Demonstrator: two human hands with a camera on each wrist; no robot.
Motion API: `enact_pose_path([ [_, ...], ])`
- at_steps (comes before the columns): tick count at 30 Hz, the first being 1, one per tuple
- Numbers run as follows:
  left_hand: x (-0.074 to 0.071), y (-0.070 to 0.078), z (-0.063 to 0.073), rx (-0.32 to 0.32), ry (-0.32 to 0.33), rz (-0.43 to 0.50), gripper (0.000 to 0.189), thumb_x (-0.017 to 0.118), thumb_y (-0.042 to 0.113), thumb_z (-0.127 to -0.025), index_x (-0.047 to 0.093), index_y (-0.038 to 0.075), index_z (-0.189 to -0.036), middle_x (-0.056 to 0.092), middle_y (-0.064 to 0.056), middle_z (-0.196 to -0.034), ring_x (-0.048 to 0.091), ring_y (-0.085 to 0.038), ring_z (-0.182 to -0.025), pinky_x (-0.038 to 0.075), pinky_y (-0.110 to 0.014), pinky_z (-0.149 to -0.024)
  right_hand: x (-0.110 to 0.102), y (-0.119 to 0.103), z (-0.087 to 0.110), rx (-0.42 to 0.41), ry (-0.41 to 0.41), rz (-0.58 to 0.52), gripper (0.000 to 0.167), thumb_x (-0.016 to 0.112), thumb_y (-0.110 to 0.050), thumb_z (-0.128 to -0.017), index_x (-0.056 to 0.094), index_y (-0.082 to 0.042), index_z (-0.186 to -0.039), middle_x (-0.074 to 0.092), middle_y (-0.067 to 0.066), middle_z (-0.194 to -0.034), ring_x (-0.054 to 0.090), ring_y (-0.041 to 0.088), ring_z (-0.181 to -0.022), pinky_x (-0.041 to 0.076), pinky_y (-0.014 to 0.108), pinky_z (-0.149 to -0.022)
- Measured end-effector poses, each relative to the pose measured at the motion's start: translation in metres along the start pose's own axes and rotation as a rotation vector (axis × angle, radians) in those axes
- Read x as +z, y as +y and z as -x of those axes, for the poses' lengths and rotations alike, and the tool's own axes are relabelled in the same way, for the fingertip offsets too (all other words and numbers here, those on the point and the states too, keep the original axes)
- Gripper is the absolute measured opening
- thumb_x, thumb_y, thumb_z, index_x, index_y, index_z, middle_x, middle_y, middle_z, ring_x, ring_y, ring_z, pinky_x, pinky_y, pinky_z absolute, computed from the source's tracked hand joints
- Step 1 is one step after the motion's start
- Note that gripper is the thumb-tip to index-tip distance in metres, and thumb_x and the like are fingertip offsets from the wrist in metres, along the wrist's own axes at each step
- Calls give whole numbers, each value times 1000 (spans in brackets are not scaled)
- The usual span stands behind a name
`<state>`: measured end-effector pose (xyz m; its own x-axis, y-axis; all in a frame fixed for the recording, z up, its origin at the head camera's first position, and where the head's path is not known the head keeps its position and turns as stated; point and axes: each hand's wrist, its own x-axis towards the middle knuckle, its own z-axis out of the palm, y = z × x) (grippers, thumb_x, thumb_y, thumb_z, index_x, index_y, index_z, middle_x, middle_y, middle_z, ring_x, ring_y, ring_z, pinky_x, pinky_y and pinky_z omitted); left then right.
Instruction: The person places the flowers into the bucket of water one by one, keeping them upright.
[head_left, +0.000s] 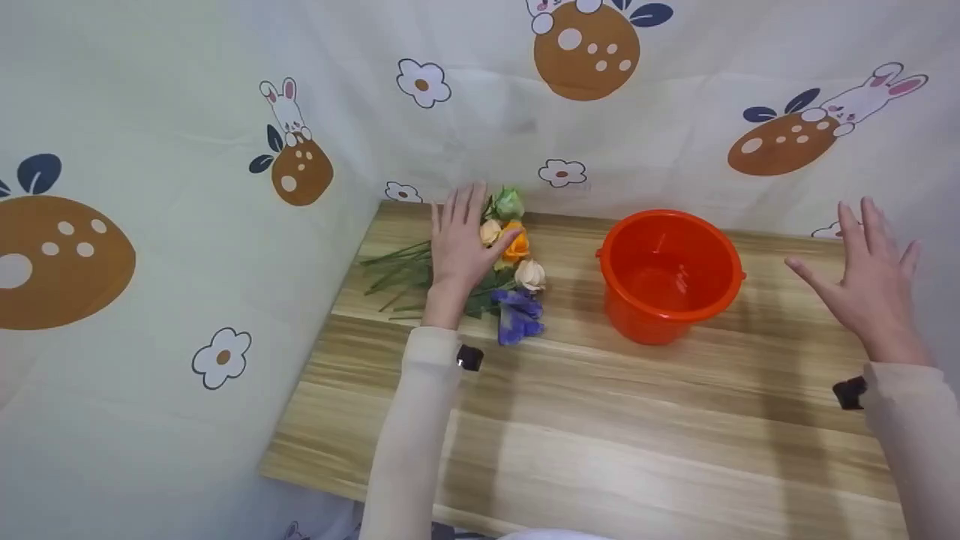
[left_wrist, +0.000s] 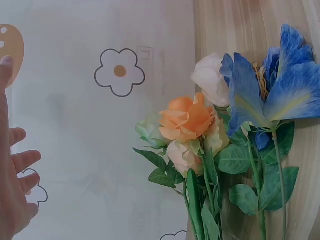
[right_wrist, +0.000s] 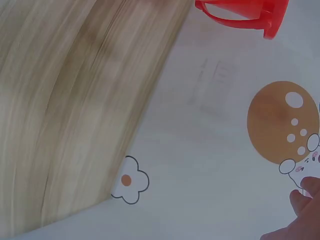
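Note:
My left hand (head_left: pixel 459 247) hovers over a bunch of artificial flowers, fingers straight and thumb spread, holding nothing. Beneath and beside it lie an orange rose (head_left: pixel 514 244), a pale green rose (head_left: pixel 508 203), a cream rose (head_left: pixel 531 275) and a blue-purple flower (head_left: pixel 519 316), their stems (head_left: pixel 397 259) pointing left. The left wrist view shows the blue flower (left_wrist: pixel 295 95) and orange rose (left_wrist: pixel 186 117) up close. Off to the right, my right hand (head_left: pixel 874 289) is raised with fingers spread, nothing in it. Between the hands stands a red bucket (head_left: pixel 652 326), upright, its inside visible.
Everything rests on a wood-grain table (head_left: pixel 600 427). A pale cloth (head_left: pixel 480 142) printed with rabbits and flowers hangs behind the table and along its left side. Part of the red bucket (right_wrist: pixel 245 7) shows at the top of the right wrist view.

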<state>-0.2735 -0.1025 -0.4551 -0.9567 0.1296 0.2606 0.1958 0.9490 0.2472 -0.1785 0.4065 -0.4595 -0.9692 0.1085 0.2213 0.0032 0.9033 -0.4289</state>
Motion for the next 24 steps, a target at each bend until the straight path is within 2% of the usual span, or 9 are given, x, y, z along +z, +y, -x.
enact_pose_path([
  [6, 6, 0, 5, 21, 23, 28, 92, 44, 75, -90, 20, 20, -160, 26, -6, -166, 20, -28, -155, 10, -52, -127, 7, 2, 5, -11, 24, -25, 94, 55, -62, -93, 9, -16, -161, -2, 11, -169, 1, 39, -155, -20, 69, -115],
  [13, 12, -2, 14, 20, 19, 84, 86, 50, 68, -92, 25, 20, -159, 31, -6, -163, 27, -27, -152, 15, -48, -128, 18, 1, 12, -21, 33, -36, 92, 55, -59, -93, 12, -13, -161, 3, 14, -169, 8, 42, -154, -14, 70, -117],
  [24, 32, -10, 35, -26, 27, 162, 73, 54, 60, -95, 40, 19, -153, 42, -5, -157, 38, -27, -146, 21, -42, -127, 37, -4, 26, -45, 34, -157, 90, 64, -48, -93, 17, -12, -160, 8, 11, -169, 10, 39, -155, -10, 65, -121],
])
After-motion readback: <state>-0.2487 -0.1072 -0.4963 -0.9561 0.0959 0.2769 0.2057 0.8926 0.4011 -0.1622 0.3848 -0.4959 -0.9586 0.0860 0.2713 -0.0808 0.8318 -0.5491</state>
